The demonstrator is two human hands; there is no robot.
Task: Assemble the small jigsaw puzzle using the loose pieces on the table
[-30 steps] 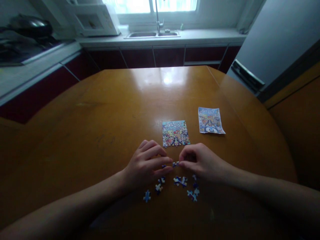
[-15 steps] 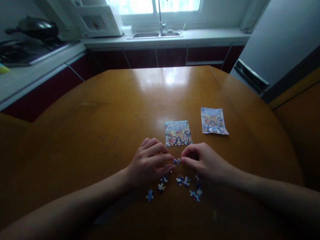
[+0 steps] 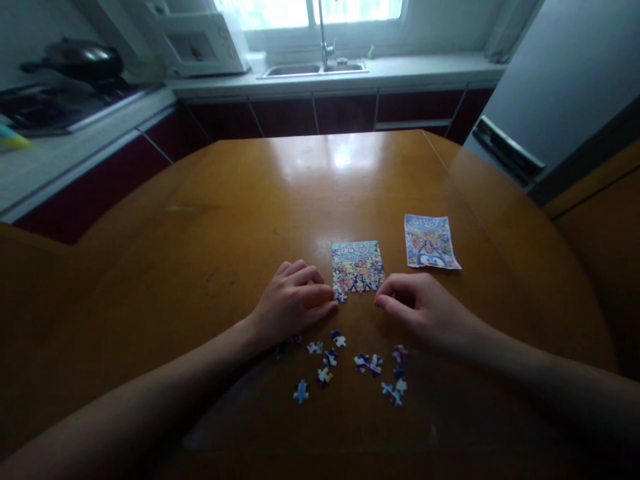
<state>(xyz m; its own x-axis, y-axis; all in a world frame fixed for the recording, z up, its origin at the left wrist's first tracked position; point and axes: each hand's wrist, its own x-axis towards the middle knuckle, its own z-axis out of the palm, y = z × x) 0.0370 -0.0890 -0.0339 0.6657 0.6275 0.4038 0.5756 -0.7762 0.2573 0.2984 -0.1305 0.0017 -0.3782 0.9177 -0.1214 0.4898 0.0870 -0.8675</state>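
Observation:
A small, colourful, partly built jigsaw puzzle (image 3: 358, 265) lies flat on the round wooden table (image 3: 250, 200). My left hand (image 3: 293, 301) rests on the table with its fingers curled together. Its fingertips press a small puzzle piece (image 3: 341, 296) against the puzzle's lower left corner. My right hand (image 3: 420, 310) lies just below the puzzle's lower right corner. Its fingers are curled, thumb against forefinger, and nothing shows in them. Several loose blue and white pieces (image 3: 367, 363) are scattered on the table between my wrists.
A printed picture sheet (image 3: 431, 241) lies to the right of the puzzle. Beyond the table are dark red cabinets, a sink (image 3: 313, 67) under a window, a microwave (image 3: 197, 41) and a pan (image 3: 83, 59) on the stove. A grey fridge (image 3: 555, 80) stands at the right.
Both hands moved away from me, from above the loose pieces up to the puzzle's lower edge. The piece pinched between them now sits at the puzzle's lower left corner, and my right hand has let it go.

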